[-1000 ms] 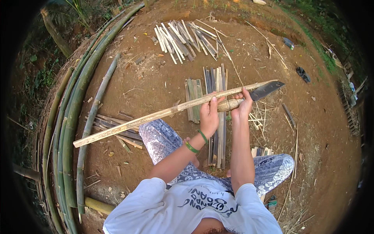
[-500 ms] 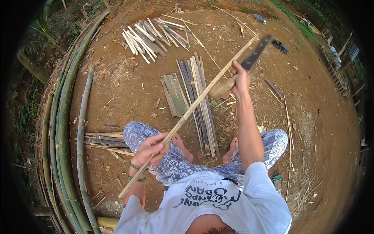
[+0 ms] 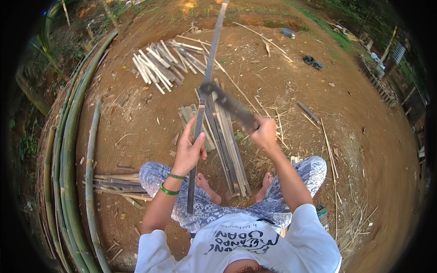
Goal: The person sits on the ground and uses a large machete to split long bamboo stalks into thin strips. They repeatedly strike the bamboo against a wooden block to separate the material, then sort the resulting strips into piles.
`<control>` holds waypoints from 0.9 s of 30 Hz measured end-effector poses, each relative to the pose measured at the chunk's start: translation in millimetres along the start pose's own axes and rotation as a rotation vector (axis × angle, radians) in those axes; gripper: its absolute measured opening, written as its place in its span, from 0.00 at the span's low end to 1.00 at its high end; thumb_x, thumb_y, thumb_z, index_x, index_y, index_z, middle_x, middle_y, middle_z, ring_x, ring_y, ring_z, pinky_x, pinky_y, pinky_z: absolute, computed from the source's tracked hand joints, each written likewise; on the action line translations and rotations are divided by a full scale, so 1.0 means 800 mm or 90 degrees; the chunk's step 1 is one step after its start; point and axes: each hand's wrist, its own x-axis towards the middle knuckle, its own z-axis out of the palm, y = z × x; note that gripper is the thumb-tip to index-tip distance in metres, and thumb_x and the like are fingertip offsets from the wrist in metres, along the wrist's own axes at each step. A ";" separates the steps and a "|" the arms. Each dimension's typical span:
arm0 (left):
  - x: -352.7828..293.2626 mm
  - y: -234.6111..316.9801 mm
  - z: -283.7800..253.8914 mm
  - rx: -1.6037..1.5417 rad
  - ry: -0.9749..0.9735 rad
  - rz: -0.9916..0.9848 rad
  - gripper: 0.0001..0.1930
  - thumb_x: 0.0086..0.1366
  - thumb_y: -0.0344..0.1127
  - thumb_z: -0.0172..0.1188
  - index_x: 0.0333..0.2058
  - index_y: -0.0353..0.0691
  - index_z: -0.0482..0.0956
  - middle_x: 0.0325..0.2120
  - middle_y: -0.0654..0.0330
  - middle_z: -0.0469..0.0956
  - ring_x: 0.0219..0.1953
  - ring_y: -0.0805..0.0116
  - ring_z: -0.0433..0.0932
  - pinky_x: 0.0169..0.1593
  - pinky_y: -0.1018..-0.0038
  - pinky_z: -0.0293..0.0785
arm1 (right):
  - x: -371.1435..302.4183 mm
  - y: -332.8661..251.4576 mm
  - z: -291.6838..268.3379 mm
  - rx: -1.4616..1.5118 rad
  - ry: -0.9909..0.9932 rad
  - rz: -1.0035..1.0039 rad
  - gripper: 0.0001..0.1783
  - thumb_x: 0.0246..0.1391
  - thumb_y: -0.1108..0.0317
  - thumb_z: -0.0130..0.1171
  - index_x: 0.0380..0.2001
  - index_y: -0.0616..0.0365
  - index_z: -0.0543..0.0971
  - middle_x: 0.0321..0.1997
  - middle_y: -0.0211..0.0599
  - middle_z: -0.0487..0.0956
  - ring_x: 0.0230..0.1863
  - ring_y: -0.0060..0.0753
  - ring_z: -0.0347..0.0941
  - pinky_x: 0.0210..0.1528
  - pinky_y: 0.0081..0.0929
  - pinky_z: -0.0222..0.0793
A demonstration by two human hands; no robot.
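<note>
My left hand (image 3: 186, 155) is closed around a long bamboo strip (image 3: 213, 50), its dark outer face showing. The strip runs nearly upright through the picture, from the top edge down to above my lap. In my right hand (image 3: 265, 134) is a machete (image 3: 230, 104), somewhat blurred by motion. The blade points up and to the left, and its tip end overlaps the strip beyond my left hand; whether it touches cannot be told. The machete's handle is mostly hidden in my fist. Beneath lies a bundle of long split bamboo strips (image 3: 231, 154) between my bare feet.
Short bamboo pieces (image 3: 185, 113) lie beside the bundle. A heap of pale, cut strips (image 3: 152, 63) is farther off. More strips (image 3: 119, 185) rest by my left knee. Long green bamboo poles (image 3: 69, 173) line the left side. A dark cloth-like item (image 3: 312, 62) lies far right.
The strip has swung from a slant to nearly upright and now shows its dark face. My left hand moved up and away from me; the machete came down and left, its blade turned toward the strip.
</note>
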 end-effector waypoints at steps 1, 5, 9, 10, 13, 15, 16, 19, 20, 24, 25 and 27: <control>0.006 0.000 0.005 -0.010 -0.021 -0.019 0.27 0.72 0.29 0.54 0.67 0.36 0.62 0.28 0.66 0.74 0.18 0.83 0.68 0.21 0.80 0.67 | -0.015 -0.020 0.002 0.013 0.013 -0.039 0.05 0.39 0.71 0.60 0.22 0.61 0.79 0.15 0.47 0.73 0.17 0.44 0.73 0.25 0.38 0.69; 0.007 -0.027 0.020 0.179 -0.079 0.064 0.26 0.72 0.31 0.55 0.66 0.35 0.64 0.45 0.57 0.77 0.45 0.72 0.74 0.49 0.73 0.70 | -0.036 -0.071 -0.001 0.071 -0.020 -0.141 0.12 0.34 0.66 0.69 0.18 0.58 0.76 0.19 0.42 0.79 0.22 0.41 0.78 0.27 0.37 0.70; -0.016 -0.011 0.041 0.229 -0.130 0.065 0.27 0.72 0.30 0.55 0.67 0.35 0.63 0.57 0.53 0.76 0.58 0.69 0.71 0.63 0.69 0.65 | -0.023 -0.072 -0.019 0.067 0.038 -0.155 0.13 0.40 0.61 0.68 0.21 0.60 0.78 0.20 0.46 0.79 0.23 0.50 0.78 0.29 0.42 0.72; -0.026 -0.009 0.039 0.212 -0.128 0.058 0.28 0.72 0.30 0.55 0.68 0.35 0.63 0.56 0.52 0.76 0.58 0.69 0.72 0.62 0.70 0.65 | -0.014 -0.073 -0.027 0.051 0.039 -0.134 0.12 0.40 0.62 0.68 0.21 0.60 0.78 0.20 0.46 0.79 0.22 0.50 0.78 0.29 0.41 0.72; -0.051 -0.010 0.041 0.120 -0.116 0.127 0.29 0.71 0.30 0.55 0.69 0.33 0.60 0.56 0.50 0.76 0.56 0.71 0.72 0.60 0.73 0.67 | 0.014 -0.045 -0.051 -0.020 0.038 -0.029 0.08 0.37 0.69 0.63 0.23 0.61 0.80 0.21 0.48 0.80 0.21 0.48 0.78 0.29 0.40 0.73; -0.059 0.001 0.036 0.198 -0.145 0.080 0.32 0.70 0.30 0.57 0.69 0.30 0.58 0.39 0.56 0.78 0.37 0.76 0.73 0.41 0.76 0.70 | 0.026 -0.035 -0.062 -0.026 0.039 0.042 0.07 0.36 0.70 0.61 0.23 0.61 0.80 0.21 0.49 0.80 0.21 0.47 0.78 0.29 0.41 0.73; -0.057 0.003 0.037 0.233 -0.146 0.097 0.32 0.70 0.30 0.57 0.69 0.31 0.58 0.32 0.61 0.76 0.31 0.78 0.69 0.34 0.77 0.67 | 0.022 -0.030 -0.056 -0.048 0.000 0.073 0.08 0.35 0.70 0.62 0.23 0.60 0.80 0.19 0.47 0.79 0.21 0.47 0.78 0.28 0.40 0.72; -0.056 -0.003 0.038 0.312 -0.126 0.132 0.32 0.69 0.30 0.57 0.69 0.32 0.58 0.23 0.64 0.72 0.23 0.80 0.66 0.26 0.77 0.65 | -0.001 -0.041 -0.049 -0.011 -0.004 -0.190 0.08 0.34 0.68 0.63 0.22 0.59 0.80 0.17 0.45 0.78 0.20 0.47 0.78 0.27 0.41 0.72; -0.058 -0.004 0.039 0.336 -0.119 0.141 0.32 0.69 0.30 0.57 0.69 0.32 0.58 0.22 0.63 0.71 0.23 0.80 0.67 0.26 0.77 0.66 | -0.001 -0.042 -0.050 -0.001 0.038 -0.236 0.09 0.36 0.67 0.64 0.24 0.58 0.81 0.17 0.43 0.78 0.20 0.47 0.78 0.25 0.44 0.71; -0.097 0.004 0.037 0.328 -0.163 0.069 0.32 0.68 0.30 0.57 0.69 0.31 0.59 0.21 0.59 0.73 0.24 0.79 0.70 0.27 0.76 0.68 | 0.036 0.016 -0.058 -0.042 0.028 0.087 0.08 0.39 0.65 0.63 0.25 0.56 0.83 0.16 0.44 0.78 0.18 0.44 0.77 0.23 0.44 0.72; -0.105 0.000 0.032 0.317 -0.163 0.066 0.32 0.68 0.30 0.57 0.69 0.31 0.59 0.21 0.59 0.74 0.23 0.79 0.70 0.27 0.76 0.69 | 0.032 0.018 -0.050 -0.032 0.033 0.058 0.08 0.39 0.66 0.63 0.25 0.56 0.83 0.16 0.44 0.78 0.18 0.43 0.77 0.23 0.43 0.72; -0.103 -0.007 0.030 0.287 -0.165 0.076 0.32 0.68 0.30 0.58 0.69 0.31 0.59 0.21 0.57 0.74 0.23 0.79 0.70 0.28 0.75 0.69 | 0.023 0.018 -0.046 -0.022 0.052 -0.007 0.07 0.39 0.66 0.62 0.24 0.56 0.82 0.16 0.44 0.78 0.18 0.42 0.77 0.22 0.41 0.72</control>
